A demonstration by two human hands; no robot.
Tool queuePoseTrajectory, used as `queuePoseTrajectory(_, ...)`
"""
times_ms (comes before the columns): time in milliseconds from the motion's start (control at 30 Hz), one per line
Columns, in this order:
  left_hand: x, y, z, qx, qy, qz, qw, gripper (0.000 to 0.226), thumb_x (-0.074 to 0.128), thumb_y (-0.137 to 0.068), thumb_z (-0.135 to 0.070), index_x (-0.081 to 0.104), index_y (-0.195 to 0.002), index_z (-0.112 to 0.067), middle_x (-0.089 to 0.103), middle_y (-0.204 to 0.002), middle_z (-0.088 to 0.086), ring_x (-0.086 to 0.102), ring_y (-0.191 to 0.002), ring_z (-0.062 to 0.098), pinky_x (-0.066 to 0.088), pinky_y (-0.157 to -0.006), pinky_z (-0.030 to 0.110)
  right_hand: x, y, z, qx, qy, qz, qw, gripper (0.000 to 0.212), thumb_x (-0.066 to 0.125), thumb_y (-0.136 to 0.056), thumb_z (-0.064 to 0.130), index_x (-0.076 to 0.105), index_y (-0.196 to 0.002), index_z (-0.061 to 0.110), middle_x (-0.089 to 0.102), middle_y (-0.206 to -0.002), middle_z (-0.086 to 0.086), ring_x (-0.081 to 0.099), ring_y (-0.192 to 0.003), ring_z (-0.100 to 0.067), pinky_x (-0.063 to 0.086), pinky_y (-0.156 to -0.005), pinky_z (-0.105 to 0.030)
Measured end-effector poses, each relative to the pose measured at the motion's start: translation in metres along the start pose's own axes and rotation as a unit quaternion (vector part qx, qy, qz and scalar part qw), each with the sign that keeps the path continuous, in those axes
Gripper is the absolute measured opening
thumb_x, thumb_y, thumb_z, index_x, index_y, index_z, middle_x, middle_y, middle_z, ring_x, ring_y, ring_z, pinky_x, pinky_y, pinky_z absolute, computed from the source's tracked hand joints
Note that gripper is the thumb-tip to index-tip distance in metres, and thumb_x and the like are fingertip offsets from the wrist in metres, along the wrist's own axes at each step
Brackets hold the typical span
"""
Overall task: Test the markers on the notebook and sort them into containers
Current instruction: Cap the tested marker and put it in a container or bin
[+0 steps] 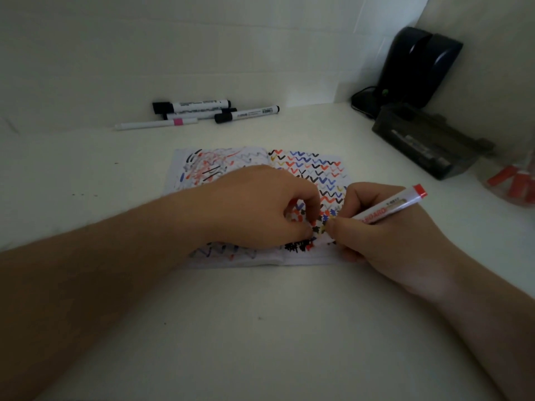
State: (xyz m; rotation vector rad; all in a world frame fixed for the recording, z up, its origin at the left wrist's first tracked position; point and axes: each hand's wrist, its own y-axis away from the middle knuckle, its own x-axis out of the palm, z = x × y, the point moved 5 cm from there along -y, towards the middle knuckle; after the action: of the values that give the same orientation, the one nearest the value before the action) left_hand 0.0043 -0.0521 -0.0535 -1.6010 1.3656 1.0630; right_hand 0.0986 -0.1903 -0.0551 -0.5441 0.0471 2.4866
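An open notebook (231,160) lies mid-table, its pages covered in black, red and blue zigzags and dabs. My right hand (385,235) grips a white marker with a red end (399,205), tip down on the lower right page. My left hand (260,206) rests on the notebook with fingers curled, thumb and fingertip meeting on the page next to the marker tip; nothing shows in it. At the back lie three black-capped markers (191,107) and a thin white pen with a pink band (156,124).
A dark rectangular container (422,146) holding markers stands at the right. A clear container (512,183) with red markers sits at the far right edge, blurred. A black device (419,65) with a cable stands in the back right corner against the white wall.
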Motion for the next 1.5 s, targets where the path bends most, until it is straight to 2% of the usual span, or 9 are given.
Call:
queuePoseTrajectory(233,-0.001,0.007,0.012,-0.028,0.135,0.029,0.99,0.027,0.04,-0.108,-0.024,0.041,-0.128,-0.043,0.066,-0.098,-0.015,0.059,-0.086,0.001,0.046,-0.077,0.028,-0.01,-0.009,-0.01,0.066,-0.236,0.025,0.969,0.024,0.073,-0.079,0.005,0.054,-0.065,0.011,0.041,-0.052,-0.007,0.029,-0.042,-0.016,0.026,-0.04,-0.018)
queuePoseTrajectory(367,-0.011,0.011,0.018,-0.015,0.188,0.022,0.982,0.012,0.046,-0.107,-0.028,0.041,-0.115,-0.034,0.072,-0.103,-0.027,0.063,-0.102,-0.006,0.048,-0.094,0.03,-0.016,-0.01,-0.011,0.068,-0.316,0.074,0.944,0.021,0.081,-0.069,0.021,0.067,-0.083,0.015,0.048,-0.063,-0.005,0.035,-0.052,-0.017,0.023,-0.047,-0.025)
queuePoseTrajectory(467,-0.014,0.011,0.019,-0.003,0.183,0.021,0.983,0.006,0.05,-0.104,-0.034,0.044,-0.105,-0.034,0.073,-0.102,-0.03,0.065,-0.103,-0.004,0.049,-0.096,0.036,-0.02,-0.012,-0.017,0.102,-0.363,0.086,0.922,0.029,0.06,-0.071,0.027,0.074,-0.09,0.011,0.058,-0.067,-0.006,0.036,-0.058,-0.02,0.028,-0.052,-0.027)
queuePoseTrajectory(767,-0.012,0.011,0.016,-0.005,0.166,0.027,0.986,0.005,0.055,-0.103,-0.034,0.05,-0.104,-0.035,0.073,-0.099,-0.029,0.066,-0.1,-0.007,0.05,-0.097,0.035,-0.018,-0.013,-0.019,0.103,-0.353,0.084,0.926,0.036,0.052,-0.071,0.025,0.077,-0.093,0.01,0.065,-0.069,-0.009,0.04,-0.058,-0.02,0.03,-0.052,-0.027)
queuePoseTrajectory(1100,-0.014,0.01,0.017,-0.035,0.148,-0.017,0.988,0.011,0.059,-0.098,-0.044,0.063,-0.104,-0.036,0.074,-0.084,-0.027,0.067,-0.083,-0.009,0.05,-0.082,0.022,-0.014,-0.009,-0.015,0.104,-0.312,0.066,0.942,0.011,0.054,-0.081,0.018,0.064,-0.085,0.017,0.067,-0.073,-0.01,0.048,-0.056,-0.019,0.04,-0.05,-0.025)
queuePoseTrajectory(1267,-0.017,0.007,0.018,-0.034,0.174,-0.051,0.983,0.018,0.052,-0.098,-0.05,0.07,-0.104,-0.049,0.074,-0.079,-0.02,0.064,-0.065,0.014,0.052,-0.068,0.031,-0.015,-0.01,-0.015,0.097,-0.287,0.048,0.952,0.016,0.061,-0.082,0.016,0.072,-0.094,0.013,0.071,-0.082,-0.014,0.052,-0.057,-0.02,0.042,-0.049,-0.025)
queuePoseTrajectory(1400,-0.017,0.009,0.02,-0.002,0.291,-0.026,0.956,0.025,0.052,-0.104,-0.027,0.068,-0.106,-0.046,0.077,-0.086,-0.015,0.064,-0.086,0.034,0.051,-0.075,0.03,-0.02,-0.01,-0.018,0.101,-0.292,0.031,0.95,0.015,0.067,-0.086,0.017,0.076,-0.097,0.012,0.071,-0.083,-0.014,0.054,-0.058,-0.018,0.045,-0.05,-0.023)
queuePoseTrajectory(1467,-0.017,0.011,0.02,0.021,0.299,0.001,0.954,0.019,0.059,-0.093,-0.035,0.07,-0.105,-0.045,0.078,-0.09,-0.016,0.069,-0.085,0.023,0.053,-0.08,0.031,-0.021,-0.009,-0.019,0.099,-0.291,0.039,0.951,0.021,0.069,-0.085,0.02,0.075,-0.1,0.007,0.071,-0.082,-0.015,0.054,-0.06,-0.018,0.045,-0.052,-0.023)
queuePoseTrajectory(1500,-0.017,0.012,0.021,0.026,0.311,0.014,0.95,0.023,0.064,-0.085,-0.035,0.072,-0.104,-0.042,0.079,-0.092,-0.014,0.072,-0.084,0.011,0.053,-0.078,0.021,-0.02,-0.008,-0.019,0.097,-0.286,0.05,0.952,0.022,0.071,-0.083,0.021,0.076,-0.099,0.007,0.071,-0.082,-0.015,0.054,-0.061,-0.018,0.045,-0.054,-0.023)
